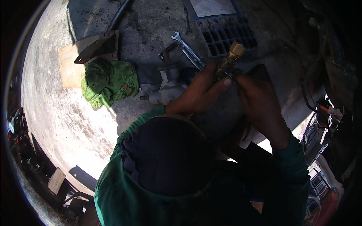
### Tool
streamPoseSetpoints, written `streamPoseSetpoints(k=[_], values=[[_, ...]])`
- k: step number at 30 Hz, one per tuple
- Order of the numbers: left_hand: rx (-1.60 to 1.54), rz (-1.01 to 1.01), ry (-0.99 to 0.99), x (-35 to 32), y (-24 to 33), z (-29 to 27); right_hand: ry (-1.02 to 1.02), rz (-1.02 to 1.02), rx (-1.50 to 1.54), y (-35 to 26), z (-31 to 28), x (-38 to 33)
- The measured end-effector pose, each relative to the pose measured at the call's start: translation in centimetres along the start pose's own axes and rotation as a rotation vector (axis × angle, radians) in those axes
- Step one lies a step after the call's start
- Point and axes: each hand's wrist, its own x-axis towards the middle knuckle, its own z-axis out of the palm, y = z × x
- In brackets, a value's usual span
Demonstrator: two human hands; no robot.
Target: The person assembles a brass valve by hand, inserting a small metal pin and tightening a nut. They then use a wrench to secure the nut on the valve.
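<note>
A brass valve-like fitting (pixel 230 56) with a hex-shaped end points away from me. My left hand (pixel 200 92) is closed around its near part, the thumb lying across toward the right. Against the near end of the fitting, my right hand (pixel 260 101) pinches with its fingertips; a thin shiny bit shows there, too small to name. Just beyond my left hand lie two spanners (pixel 190 51) side by side. Left of that wrist rests a grey cast-metal part (pixel 169 88) with a blocky top.
A crumpled green cloth (pixel 109 83) lies left on the concrete floor (pixel 81 128), beside a flat board (pixel 69 62) and a dark pointed metal plate (pixel 98 49). At the far side stands a compartment tray (pixel 228 35). Cables (pixel 315 132) hang at the right.
</note>
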Motion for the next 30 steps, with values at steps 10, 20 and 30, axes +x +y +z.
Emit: streamPoseSetpoints(k=[10,20,30], values=[[-0.087,-0.129,-0.117,-0.3,0.1,0.0,0.086,-0.136,-0.161,0.7,-3.4,-0.2],[-0.414,-0.305,-0.020,-0.4,1.0,0.8,0.117,-0.067,-0.005,0.2,-3.2,-1.2],[-0.634,-0.553,0.003,0.2,1.1,0.7,0.035,-0.225,-0.573,-0.2,-2.0,0.4]])
